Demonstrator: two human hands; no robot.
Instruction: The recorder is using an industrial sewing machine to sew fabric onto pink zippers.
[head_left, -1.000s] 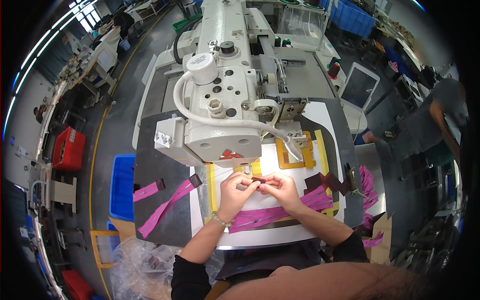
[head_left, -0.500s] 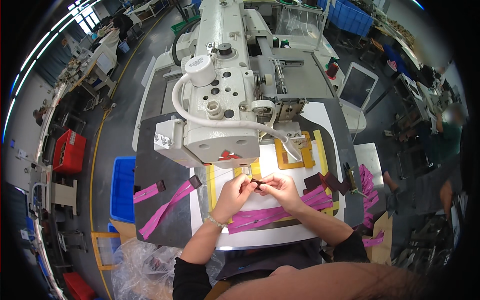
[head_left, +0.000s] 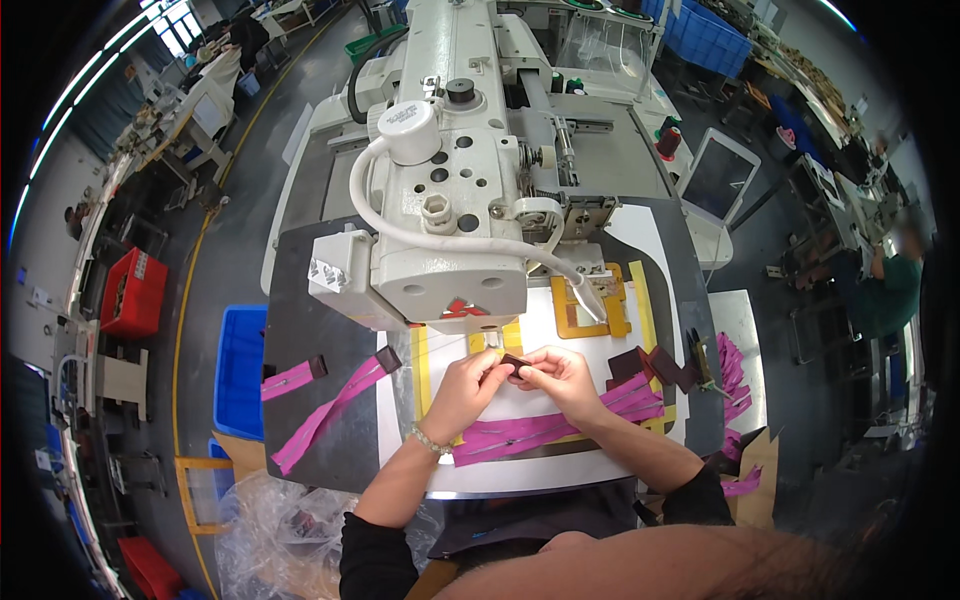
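Observation:
My left hand (head_left: 468,385) and my right hand (head_left: 556,377) meet just below the head of a big white sewing machine (head_left: 455,180). Together they pinch a small dark brown leather piece (head_left: 515,363) between their fingertips. Under my wrists lie pink zipper strips (head_left: 540,428) across the white work plate (head_left: 560,320). A yellow-framed template (head_left: 590,303) sits on the plate right of the needle area. Several dark brown leather pieces (head_left: 650,366) lie to the right of my right hand.
More pink zippers with brown ends (head_left: 325,400) lie on the dark table at left. A heap of pink strips (head_left: 735,365) is at right. A blue bin (head_left: 240,370) and a clear plastic bag (head_left: 270,525) sit lower left. A tablet (head_left: 722,175) stands at right; a person (head_left: 885,285) works far right.
My hands have stayed at the same spot under the machine head, still working the small brown piece. The person at the far right has moved farther away.

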